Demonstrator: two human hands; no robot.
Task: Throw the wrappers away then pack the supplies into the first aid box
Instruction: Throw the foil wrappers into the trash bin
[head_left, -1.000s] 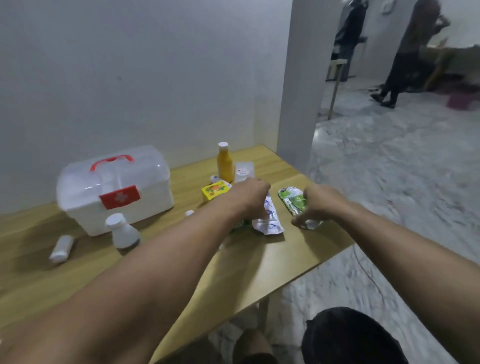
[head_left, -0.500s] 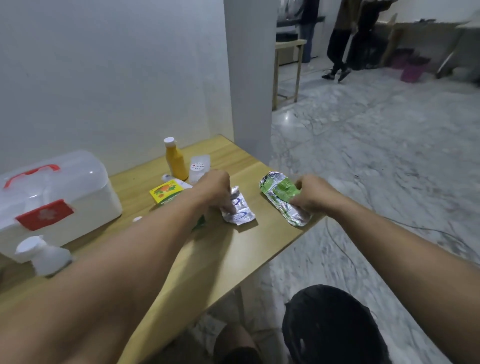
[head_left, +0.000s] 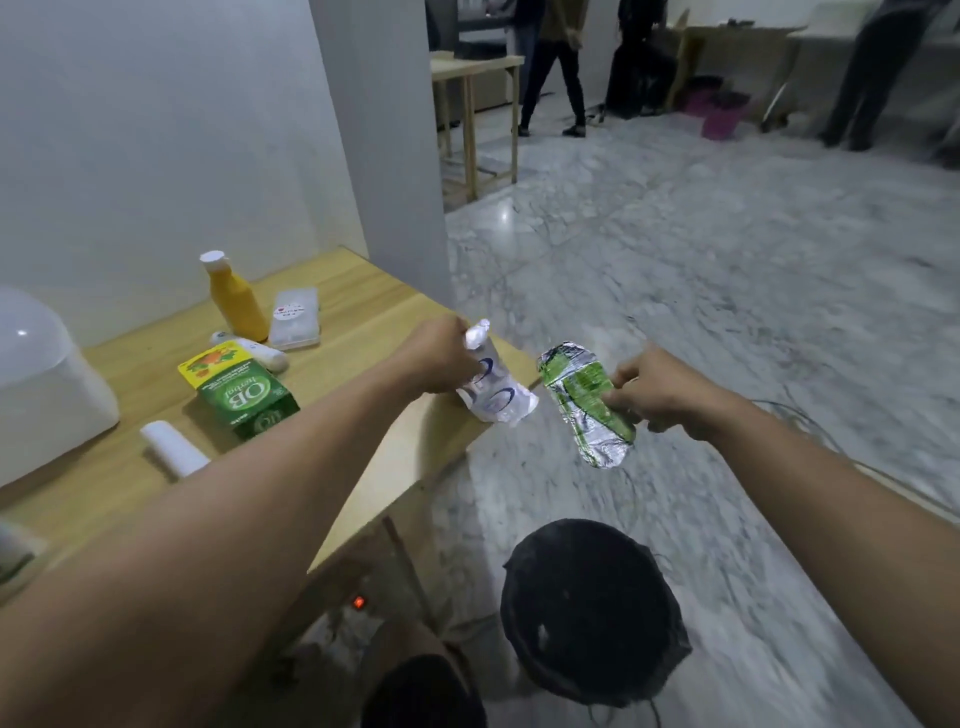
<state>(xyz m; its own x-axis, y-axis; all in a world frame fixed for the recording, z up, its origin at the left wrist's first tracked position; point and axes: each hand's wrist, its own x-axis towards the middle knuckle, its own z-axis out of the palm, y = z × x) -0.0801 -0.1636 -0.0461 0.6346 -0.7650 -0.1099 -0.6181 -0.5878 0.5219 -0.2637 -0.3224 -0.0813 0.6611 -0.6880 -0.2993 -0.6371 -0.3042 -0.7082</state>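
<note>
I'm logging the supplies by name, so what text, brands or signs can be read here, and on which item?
"OB herbal", upside down from this view: green box on the table.
Small print beneath it: too small to read.
Red mark on the clear case: blurred, unreadable.
Blue loops on the white wrapper in the left hand: no legible letters.
Print on the green wrapper in the right hand: blurred.

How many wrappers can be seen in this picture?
2. The white and blue wrapper is in the left hand; the green wrapper is in the right hand.
</note>
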